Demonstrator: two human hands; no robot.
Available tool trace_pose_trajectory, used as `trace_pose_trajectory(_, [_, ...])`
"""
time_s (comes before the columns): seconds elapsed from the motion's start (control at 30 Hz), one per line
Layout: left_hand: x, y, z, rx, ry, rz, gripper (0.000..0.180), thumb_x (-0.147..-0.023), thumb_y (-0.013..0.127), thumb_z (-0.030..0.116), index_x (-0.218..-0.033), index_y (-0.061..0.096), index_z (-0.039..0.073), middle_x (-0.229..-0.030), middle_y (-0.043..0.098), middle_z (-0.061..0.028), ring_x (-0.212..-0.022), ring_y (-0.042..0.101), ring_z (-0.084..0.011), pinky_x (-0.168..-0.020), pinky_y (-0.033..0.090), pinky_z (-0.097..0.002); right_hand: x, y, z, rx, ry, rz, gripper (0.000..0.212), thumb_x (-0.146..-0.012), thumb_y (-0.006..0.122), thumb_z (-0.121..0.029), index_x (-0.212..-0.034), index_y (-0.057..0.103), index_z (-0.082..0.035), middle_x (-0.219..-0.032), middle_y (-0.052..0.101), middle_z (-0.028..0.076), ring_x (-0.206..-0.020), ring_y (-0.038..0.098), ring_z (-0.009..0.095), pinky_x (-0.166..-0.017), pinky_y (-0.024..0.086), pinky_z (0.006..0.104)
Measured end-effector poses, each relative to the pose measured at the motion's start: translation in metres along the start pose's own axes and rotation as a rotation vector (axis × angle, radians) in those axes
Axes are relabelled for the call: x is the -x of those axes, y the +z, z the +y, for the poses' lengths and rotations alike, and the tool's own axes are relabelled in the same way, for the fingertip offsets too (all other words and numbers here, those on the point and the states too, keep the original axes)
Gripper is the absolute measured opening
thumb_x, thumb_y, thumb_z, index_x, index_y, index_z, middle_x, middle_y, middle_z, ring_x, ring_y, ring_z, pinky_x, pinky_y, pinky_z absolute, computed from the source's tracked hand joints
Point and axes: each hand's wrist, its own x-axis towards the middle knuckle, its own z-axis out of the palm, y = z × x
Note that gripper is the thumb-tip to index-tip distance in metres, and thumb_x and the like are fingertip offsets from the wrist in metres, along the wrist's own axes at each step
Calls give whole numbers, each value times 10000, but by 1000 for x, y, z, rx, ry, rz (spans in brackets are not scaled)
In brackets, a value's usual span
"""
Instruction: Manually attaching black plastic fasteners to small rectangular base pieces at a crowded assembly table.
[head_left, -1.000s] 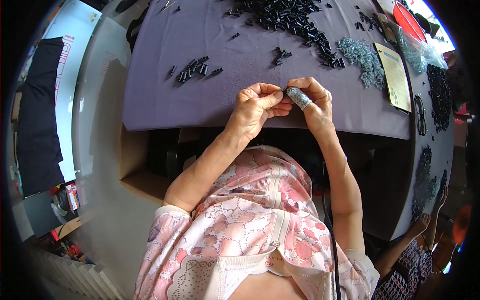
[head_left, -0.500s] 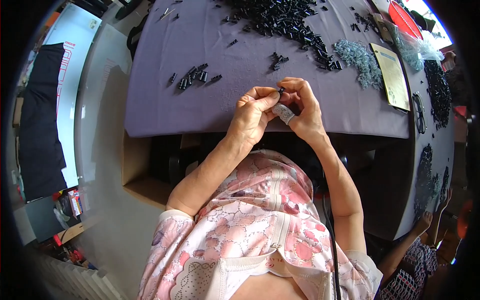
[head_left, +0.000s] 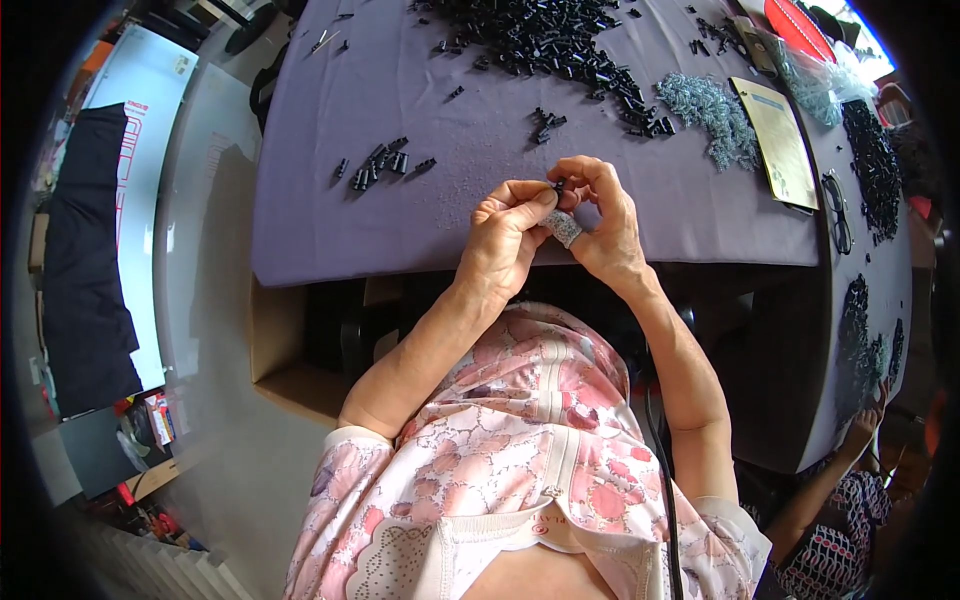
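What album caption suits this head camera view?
Left fingers pinch a small black part beside right fingers above a purple-grey cloth, small black cylindrical pieces heaped beyond.

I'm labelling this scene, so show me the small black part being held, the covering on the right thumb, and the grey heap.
Black part (head_left: 559,187): head view, its visible portion.
Thumb covering (head_left: 560,229): head view, mid-surface.
Grey heap (head_left: 710,112): head view, its middle.

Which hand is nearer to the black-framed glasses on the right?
Right: the right hand is well to the left of the glasses, and the left hand is farther left, beyond the right one.
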Motion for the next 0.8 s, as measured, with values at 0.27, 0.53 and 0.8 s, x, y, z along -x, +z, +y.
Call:
trace_pose_trajectory(0.27, [1,1,0,-1,-9,34,60,-845,581,5,-900,574,28,-905,651,-125,-849,629,-184,-806,483,-301,-1,1,-1,104,-104,-9,417,-653,670,70,-1043,553,-19,-923,580,85,-727,589,175,-647,497,274])
trace_pose_trajectory(0.53, [4,-1,1,-1,-20,60,58,-844,575,-4,-900,574,9,-906,649,-138,-852,627,-190,-820,477,-304,2,5,1,49,-80,25,355,-662,675,69,-996,575,-2,-927,610,102,-755,612,185,-653,515,273])
trace_pose_trajectory(0.8, [-1,2,-4,17,12,66,55,-845,571,-2,-899,578,3,-883,641,-128,-830,618,-186,-790,468,-285,0,2,3,73,-72,11,344,-638,662,78,-963,581,3,-901,616,104,-761,621,197,-661,519,271])
